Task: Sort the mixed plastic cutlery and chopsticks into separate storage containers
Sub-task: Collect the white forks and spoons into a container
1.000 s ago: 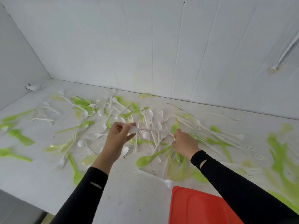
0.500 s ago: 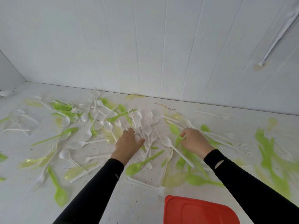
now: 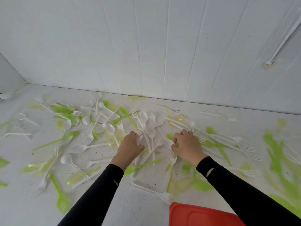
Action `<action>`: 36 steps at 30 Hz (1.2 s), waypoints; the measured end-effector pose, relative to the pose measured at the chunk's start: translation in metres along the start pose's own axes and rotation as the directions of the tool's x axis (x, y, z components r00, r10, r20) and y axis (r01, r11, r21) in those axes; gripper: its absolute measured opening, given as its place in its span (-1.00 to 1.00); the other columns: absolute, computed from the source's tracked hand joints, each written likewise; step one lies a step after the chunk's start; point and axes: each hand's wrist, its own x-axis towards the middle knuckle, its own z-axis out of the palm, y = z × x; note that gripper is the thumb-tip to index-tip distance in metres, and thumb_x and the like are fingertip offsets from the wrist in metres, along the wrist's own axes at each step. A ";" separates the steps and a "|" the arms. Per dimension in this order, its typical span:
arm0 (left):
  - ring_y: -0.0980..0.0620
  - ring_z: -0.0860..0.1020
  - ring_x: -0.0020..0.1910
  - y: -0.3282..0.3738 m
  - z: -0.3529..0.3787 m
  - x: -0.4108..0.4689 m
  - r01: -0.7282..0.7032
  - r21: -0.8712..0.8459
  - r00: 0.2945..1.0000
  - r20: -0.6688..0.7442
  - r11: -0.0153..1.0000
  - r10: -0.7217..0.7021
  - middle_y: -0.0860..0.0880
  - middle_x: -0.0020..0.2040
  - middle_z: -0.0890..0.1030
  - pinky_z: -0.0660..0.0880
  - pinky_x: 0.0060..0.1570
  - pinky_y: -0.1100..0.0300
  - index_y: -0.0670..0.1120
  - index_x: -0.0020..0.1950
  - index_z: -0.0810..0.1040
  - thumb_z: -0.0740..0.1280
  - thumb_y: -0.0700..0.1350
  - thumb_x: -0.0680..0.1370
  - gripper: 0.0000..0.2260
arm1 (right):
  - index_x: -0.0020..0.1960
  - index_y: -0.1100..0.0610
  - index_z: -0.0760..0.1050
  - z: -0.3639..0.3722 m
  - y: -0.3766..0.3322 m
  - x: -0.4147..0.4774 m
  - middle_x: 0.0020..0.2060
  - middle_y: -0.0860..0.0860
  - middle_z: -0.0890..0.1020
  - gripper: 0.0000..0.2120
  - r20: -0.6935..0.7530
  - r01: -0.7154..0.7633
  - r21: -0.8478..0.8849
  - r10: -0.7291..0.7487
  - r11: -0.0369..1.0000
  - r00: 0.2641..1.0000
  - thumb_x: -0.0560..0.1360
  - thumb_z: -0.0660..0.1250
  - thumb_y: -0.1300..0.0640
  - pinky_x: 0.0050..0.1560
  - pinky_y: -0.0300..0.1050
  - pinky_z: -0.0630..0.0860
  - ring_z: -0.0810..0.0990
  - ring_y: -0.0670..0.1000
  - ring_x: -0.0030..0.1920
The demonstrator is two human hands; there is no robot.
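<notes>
Two hands are down in the heap of cutlery. The right hand [image 3: 187,145] pinches the bowl of a white spoon [image 3: 168,143] between thumb and curled fingers, and the spoon sits low against the white table [image 3: 146,201], on the side facing the other hand. The left hand [image 3: 130,145] is near it, knuckles up, with its fingers bent down into a cluster of white spoons and forks [image 3: 146,124]. The back of the hand hides whether those fingers actually close on a piece, so I cannot tell. Both arms wear black sleeves [image 3: 97,193].

Between and just below the hands lie crossed white handles, a white fork [image 3: 172,159] with its tines pointing up toward the right hand, and a long green spoon [image 3: 141,165] angled across under the left wrist. Nearer the person, another white fork [image 3: 154,192] lies alone, its tines touching or nearly touching a red lid [image 3: 195,214] (only one corner of it shows at the bottom edge).

Farther out, white and green pieces are spread loosely to the left, among them a green fork [image 3: 61,201] lying well apart from the hands. More green and white pieces on the right are smeared by blur. A white panelled wall [image 3: 146,46] rises behind the table.
</notes>
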 end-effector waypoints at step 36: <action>-0.04 0.51 -0.15 -0.007 -0.030 0.089 0.126 -0.189 0.953 -0.249 0.974 -0.172 -0.09 0.04 0.58 0.42 -0.16 0.13 -0.13 0.15 0.50 0.30 -0.18 0.51 -0.77 | -0.04 0.13 0.36 -0.003 -0.045 0.070 -0.09 0.12 0.58 -0.83 0.354 -0.348 0.871 0.050 0.347 0.934 0.53 0.32 0.08 -0.24 -0.15 0.61 0.64 0.04 -0.26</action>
